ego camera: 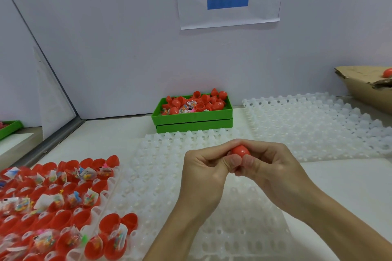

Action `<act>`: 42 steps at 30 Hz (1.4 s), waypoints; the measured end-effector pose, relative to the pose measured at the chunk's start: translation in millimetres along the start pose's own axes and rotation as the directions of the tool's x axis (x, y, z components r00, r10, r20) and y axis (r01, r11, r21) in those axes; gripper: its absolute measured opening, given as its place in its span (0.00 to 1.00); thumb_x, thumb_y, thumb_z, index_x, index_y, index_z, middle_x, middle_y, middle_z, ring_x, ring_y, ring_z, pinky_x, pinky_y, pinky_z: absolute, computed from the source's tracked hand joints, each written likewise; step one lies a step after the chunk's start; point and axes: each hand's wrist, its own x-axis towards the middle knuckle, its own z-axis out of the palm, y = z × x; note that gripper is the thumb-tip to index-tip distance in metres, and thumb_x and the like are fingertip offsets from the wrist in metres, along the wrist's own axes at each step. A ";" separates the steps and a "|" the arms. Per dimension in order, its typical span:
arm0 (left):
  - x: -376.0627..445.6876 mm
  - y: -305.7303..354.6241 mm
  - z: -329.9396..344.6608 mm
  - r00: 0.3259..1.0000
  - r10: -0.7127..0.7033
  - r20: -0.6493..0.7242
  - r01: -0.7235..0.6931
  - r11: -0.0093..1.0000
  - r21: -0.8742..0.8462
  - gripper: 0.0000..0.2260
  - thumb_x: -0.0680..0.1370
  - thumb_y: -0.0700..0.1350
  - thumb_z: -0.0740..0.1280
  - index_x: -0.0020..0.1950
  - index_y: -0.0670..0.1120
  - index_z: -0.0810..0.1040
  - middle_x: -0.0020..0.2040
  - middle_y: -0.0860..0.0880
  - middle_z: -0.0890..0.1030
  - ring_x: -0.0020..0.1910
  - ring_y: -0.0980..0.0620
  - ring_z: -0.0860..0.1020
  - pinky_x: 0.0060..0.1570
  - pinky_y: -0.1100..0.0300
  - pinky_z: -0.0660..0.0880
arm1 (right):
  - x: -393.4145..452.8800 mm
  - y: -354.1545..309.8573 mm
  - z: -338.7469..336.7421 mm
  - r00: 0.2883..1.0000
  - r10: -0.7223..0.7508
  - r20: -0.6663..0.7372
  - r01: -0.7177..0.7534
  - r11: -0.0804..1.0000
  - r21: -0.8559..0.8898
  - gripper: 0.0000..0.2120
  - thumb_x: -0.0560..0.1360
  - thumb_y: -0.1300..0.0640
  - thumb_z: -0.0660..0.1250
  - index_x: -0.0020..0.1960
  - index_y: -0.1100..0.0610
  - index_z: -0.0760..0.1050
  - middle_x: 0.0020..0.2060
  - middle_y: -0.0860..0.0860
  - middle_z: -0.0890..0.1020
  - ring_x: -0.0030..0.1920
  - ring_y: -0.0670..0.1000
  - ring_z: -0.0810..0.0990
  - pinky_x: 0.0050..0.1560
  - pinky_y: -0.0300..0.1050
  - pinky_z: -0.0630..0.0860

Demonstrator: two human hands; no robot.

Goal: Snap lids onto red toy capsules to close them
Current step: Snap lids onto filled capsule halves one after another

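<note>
Head view: green tray (192, 115) at frame centre holds loose red capsule halves w/ toy packets. Lower left, white holder tray (106, 195) carries open red capsule halves (63, 216), many w/ packets. Centre: left hand (203, 167) & right hand (269, 163) both pinch one red capsule (240, 151), thumbs pressed together under it.

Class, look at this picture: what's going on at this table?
A person holds one red toy capsule in both hands, left hand and right hand pinching it above a white plastic tray. To the left sit rows of open red capsule halves, many with small bagged toys in them. A green bin of loose red lids stands by the wall. A cardboard box at far right holds another red capsule.
</note>
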 end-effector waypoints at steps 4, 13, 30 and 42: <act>1.7 4.0 -5.5 0.977 -0.155 0.149 0.164 0.985 -0.050 0.15 0.76 0.45 0.71 0.62 0.52 0.82 0.58 0.48 0.84 0.60 0.48 0.81 0.61 0.51 0.78 | 1.7 -5.0 -0.8 0.992 0.125 0.011 -0.126 0.977 0.171 0.17 0.77 0.53 0.65 0.53 0.68 0.81 0.49 0.64 0.82 0.47 0.56 0.81 0.43 0.44 0.79; 4.3 5.5 -6.0 0.999 0.016 -0.033 -0.012 0.995 0.102 0.12 0.73 0.36 0.75 0.53 0.49 0.83 0.50 0.54 0.86 0.54 0.57 0.83 0.52 0.68 0.77 | 4.2 -7.3 -1.5 0.979 0.197 -0.060 -0.191 0.978 0.087 0.26 0.72 0.39 0.61 0.52 0.59 0.85 0.50 0.61 0.85 0.50 0.57 0.85 0.41 0.43 0.81; 4.4 -2.7 -5.4 0.997 0.046 -0.065 -0.026 0.958 0.285 0.13 0.72 0.38 0.77 0.53 0.50 0.82 0.47 0.56 0.83 0.51 0.57 0.81 0.47 0.67 0.79 | 0.5 1.4 -0.6 0.971 -0.048 -0.233 -0.015 0.965 -0.262 0.08 0.74 0.61 0.71 0.52 0.53 0.83 0.44 0.51 0.87 0.46 0.51 0.86 0.42 0.41 0.82; -0.7 -11.3 -0.2 0.964 0.261 0.043 -0.216 0.683 0.698 0.13 0.74 0.40 0.74 0.57 0.50 0.80 0.50 0.56 0.77 0.50 0.59 0.76 0.50 0.65 0.76 | -5.9 6.7 17.7 0.950 -0.158 -0.268 -0.023 0.823 -0.568 0.10 0.72 0.61 0.75 0.49 0.50 0.79 0.42 0.41 0.84 0.42 0.44 0.84 0.41 0.38 0.81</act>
